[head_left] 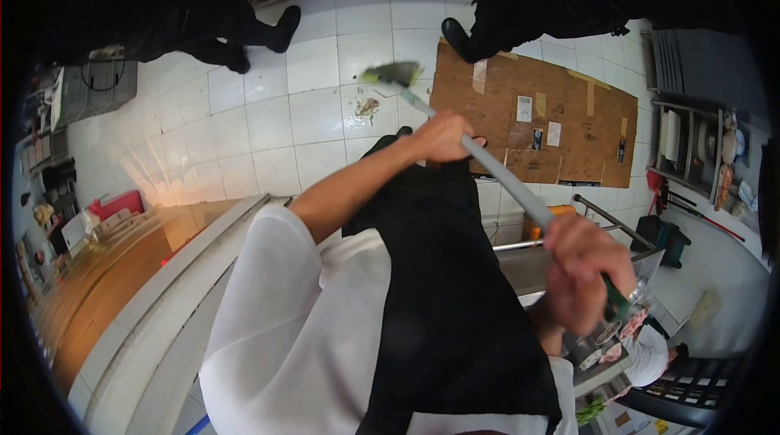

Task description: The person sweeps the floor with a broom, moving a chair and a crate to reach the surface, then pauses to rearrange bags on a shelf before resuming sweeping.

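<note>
A broom with a long grey handle [508, 179] slants across the view, gripped by both hands. My left hand [441, 137] is closed around the lower part of the handle. My right hand [585, 268], somewhat blurred, wraps the upper end near a green tip [615, 302]. The broom's green-and-dark bristle head [393, 73] is down at the white tiled floor [313, 114], a little blurred. Just on the near side of the bristles lies a small patch of food scraps [367, 107].
Flattened cardboard [532, 114] covers the floor to the right. Two people in dark trousers stand ahead, one with a shoe [284, 29] at left, another's shoe [461, 39] by the cardboard. A steel counter [520, 264] is close on my right; a grey crate [101, 90] stands far left.
</note>
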Demonstrator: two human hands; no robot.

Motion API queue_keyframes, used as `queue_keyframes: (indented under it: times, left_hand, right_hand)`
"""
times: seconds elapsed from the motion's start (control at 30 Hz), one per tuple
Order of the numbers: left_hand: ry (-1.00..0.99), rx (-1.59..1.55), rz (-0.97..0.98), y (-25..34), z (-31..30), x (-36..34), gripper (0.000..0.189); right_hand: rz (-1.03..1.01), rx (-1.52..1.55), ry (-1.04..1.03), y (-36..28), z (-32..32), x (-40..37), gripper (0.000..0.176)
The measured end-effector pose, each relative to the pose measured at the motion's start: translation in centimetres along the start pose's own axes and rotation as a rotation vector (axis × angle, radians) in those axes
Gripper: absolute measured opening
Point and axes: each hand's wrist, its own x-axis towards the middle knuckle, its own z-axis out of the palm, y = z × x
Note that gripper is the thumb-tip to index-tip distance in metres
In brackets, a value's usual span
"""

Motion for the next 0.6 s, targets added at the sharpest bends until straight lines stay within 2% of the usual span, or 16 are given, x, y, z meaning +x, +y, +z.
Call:
queue_keyframes:
  times: [0.13, 0.17, 0.2, 0.27, 0.3, 0.33, 0.4, 0.43, 0.5, 0.6]
  left_hand:
    - [0.16, -0.014, 0.176, 4.3, 1.2, 1.6, 0.051]
    - [0.235, -0.018, 0.222, 5.2, 1.7, 2.0, 0.05]
    - [0.237, -0.035, 0.205, 5.3, 2.2, 2.5, 0.05]
    - [0.268, -0.047, 0.25, 4.8, 3.0, 3.4, 0.049]
    - [0.136, -0.048, 0.178, 4.6, 3.2, 3.3, 0.047]
    - [0.136, -0.051, 0.172, 3.8, 4.1, 2.7, 0.047]
    - [-0.115, -0.045, 0.161, 2.1, 5.9, 1.5, 0.046]
    - [-0.196, -0.098, 0.147, 2.9, 4.9, 0.3, 0.046]
    - [-0.226, -0.096, 0.169, 3.8, 4.1, -0.9, 0.047]
    - [-0.272, -0.073, 0.183, 7.0, 3.7, 0.1, 0.048]
  right_hand:
    - [-0.085, 0.036, -0.029, -4.6, -3.9, -0.2, 0.016]
    - [-0.108, 0.035, 0.036, -5.2, -4.3, -0.2, 0.012]
    - [-0.133, 0.034, 0.099, -5.5, -4.5, -0.2, 0.009]
    - [-0.103, -0.016, 0.077, -5.0, -4.6, -0.5, 0.008]
    - [-0.047, -0.05, 0.077, -4.6, -4.4, -0.7, 0.008]
    - [0.004, -0.085, 0.079, -4.3, -4.1, -1.0, 0.008]
    - [0.034, -0.092, 0.039, -3.7, -3.5, -1.1, 0.01]
    - [0.055, -0.055, 0.065, -3.7, -3.5, -1.3, 0.011]
    - [0.07, -0.039, 0.102, -4.5, -4.0, -1.5, 0.012]
    - [-0.026, 0.024, 0.276, -6.6, -5.4, -1.3, 0.011]
